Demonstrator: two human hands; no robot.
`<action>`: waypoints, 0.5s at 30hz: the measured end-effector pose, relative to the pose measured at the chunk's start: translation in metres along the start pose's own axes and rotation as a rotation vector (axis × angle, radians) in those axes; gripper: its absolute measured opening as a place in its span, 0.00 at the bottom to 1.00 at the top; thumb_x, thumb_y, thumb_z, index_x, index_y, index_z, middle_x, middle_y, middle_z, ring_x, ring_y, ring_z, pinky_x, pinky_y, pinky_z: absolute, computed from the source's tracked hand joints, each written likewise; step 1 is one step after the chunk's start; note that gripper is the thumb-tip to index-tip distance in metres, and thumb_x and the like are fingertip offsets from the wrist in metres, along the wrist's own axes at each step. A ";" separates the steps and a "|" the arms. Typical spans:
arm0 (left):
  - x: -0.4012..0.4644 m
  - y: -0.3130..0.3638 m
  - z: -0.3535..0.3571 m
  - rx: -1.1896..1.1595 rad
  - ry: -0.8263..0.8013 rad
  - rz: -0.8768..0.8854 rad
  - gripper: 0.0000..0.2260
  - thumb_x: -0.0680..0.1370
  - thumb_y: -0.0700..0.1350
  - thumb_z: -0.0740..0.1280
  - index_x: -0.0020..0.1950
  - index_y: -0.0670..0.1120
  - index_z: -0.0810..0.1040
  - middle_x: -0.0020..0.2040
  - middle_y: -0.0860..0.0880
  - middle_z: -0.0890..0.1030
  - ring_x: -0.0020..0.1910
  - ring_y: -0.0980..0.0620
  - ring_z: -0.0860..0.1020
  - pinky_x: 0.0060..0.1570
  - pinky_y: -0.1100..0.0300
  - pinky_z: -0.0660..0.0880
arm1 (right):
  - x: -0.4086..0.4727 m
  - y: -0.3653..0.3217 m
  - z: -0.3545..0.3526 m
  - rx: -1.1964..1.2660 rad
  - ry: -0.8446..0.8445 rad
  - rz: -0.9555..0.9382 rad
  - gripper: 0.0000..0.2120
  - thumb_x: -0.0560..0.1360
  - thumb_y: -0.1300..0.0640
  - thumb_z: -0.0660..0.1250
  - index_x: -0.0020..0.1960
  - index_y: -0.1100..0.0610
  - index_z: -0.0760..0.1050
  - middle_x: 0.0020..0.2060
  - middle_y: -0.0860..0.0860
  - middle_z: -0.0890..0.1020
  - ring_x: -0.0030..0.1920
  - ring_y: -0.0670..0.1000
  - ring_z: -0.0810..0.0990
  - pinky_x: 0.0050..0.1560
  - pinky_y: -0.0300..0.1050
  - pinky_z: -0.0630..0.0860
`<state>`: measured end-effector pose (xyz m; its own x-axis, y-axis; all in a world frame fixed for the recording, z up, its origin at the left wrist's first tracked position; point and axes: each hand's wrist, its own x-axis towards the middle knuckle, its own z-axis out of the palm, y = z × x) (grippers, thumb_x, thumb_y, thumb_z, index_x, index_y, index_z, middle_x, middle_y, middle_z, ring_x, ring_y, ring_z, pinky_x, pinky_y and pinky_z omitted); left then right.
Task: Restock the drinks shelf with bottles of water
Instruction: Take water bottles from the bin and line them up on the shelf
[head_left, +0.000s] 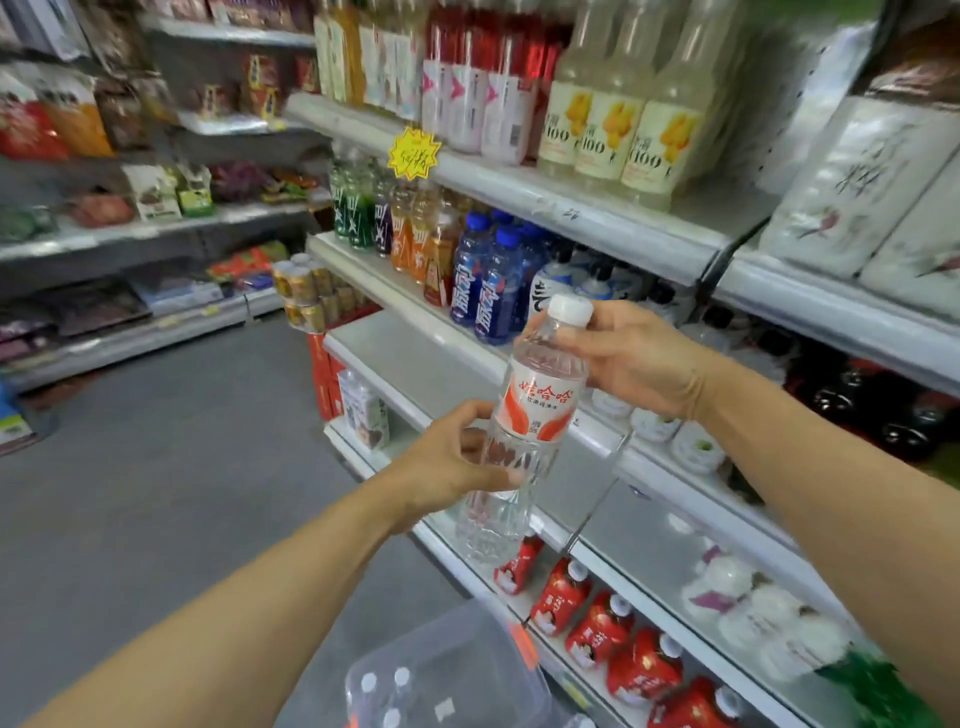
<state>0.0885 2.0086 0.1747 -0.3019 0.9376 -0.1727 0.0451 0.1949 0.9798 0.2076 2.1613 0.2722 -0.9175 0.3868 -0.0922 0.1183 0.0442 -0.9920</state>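
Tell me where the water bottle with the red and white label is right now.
In the head view, the water bottle is mid-frame, held tilted in front of the bare shelf: the left hand grips its lower body and the right hand holds its neck.

clear bin (447, 670) cut off at bottom edge, right-side packs (852, 192) blurred, left-hand fingers (480, 447) partly behind bottle (524, 431)

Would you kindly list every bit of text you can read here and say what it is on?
"娃哈哈": red and white label of the water bottle held in both hands.
"100": labels of the pale yellow bottles on the upper shelf.
Yellow star price tag: handwriting, unreadable.
Blue bottles: large white characters, too blurred.
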 end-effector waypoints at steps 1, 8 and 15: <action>-0.002 0.011 0.004 0.006 -0.002 0.020 0.26 0.68 0.38 0.75 0.63 0.50 0.70 0.54 0.46 0.82 0.55 0.49 0.80 0.59 0.52 0.74 | -0.008 -0.010 -0.002 -0.017 0.045 -0.015 0.20 0.75 0.64 0.61 0.66 0.69 0.67 0.59 0.63 0.77 0.57 0.56 0.78 0.53 0.45 0.78; -0.003 0.099 0.041 0.045 -0.051 0.167 0.21 0.70 0.38 0.74 0.59 0.49 0.71 0.51 0.47 0.83 0.51 0.54 0.80 0.47 0.60 0.73 | -0.065 -0.085 -0.024 -0.386 0.415 -0.167 0.09 0.78 0.56 0.62 0.57 0.48 0.71 0.54 0.48 0.80 0.57 0.49 0.78 0.57 0.48 0.76; -0.002 0.185 0.100 0.078 -0.121 0.333 0.17 0.71 0.40 0.73 0.55 0.52 0.72 0.50 0.49 0.82 0.50 0.54 0.80 0.41 0.64 0.73 | -0.158 -0.138 -0.057 -0.653 0.736 -0.216 0.17 0.78 0.52 0.63 0.66 0.54 0.69 0.57 0.46 0.77 0.58 0.45 0.75 0.59 0.42 0.72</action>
<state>0.1929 2.0719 0.3463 -0.1434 0.9798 0.1396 0.1961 -0.1101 0.9744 0.3580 2.1463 0.4289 -0.5076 0.7738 0.3788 0.3649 0.5914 -0.7191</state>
